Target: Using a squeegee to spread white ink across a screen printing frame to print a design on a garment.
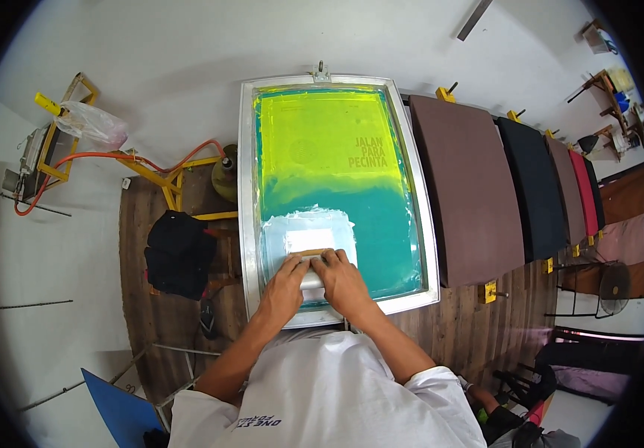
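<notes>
A printing screen (382, 246) in a pale metal frame (248, 187) lies flat before me, its mesh yellow-green at the far part and teal nearer. White ink (341, 219) is smeared around a light rectangular patch at the near left of the mesh. Side by side on a squeegee (311, 282) are my left hand (285, 284) and my right hand (341, 281), both closed with fingers curled over its tan edge. The squeegee rests near the close end of the screen, over the white smear. What lies beneath the screen is hidden.
A metal hinge clamp (321, 73) sits at the frame's far edge. Rightward runs a row of cloth-covered boards, the nearest brown (471, 187). Dark cloth (179, 252) and an orange hose (113, 154) are at left; a fan (614, 287) stands far right. Someone's arm (482, 397) shows at lower right.
</notes>
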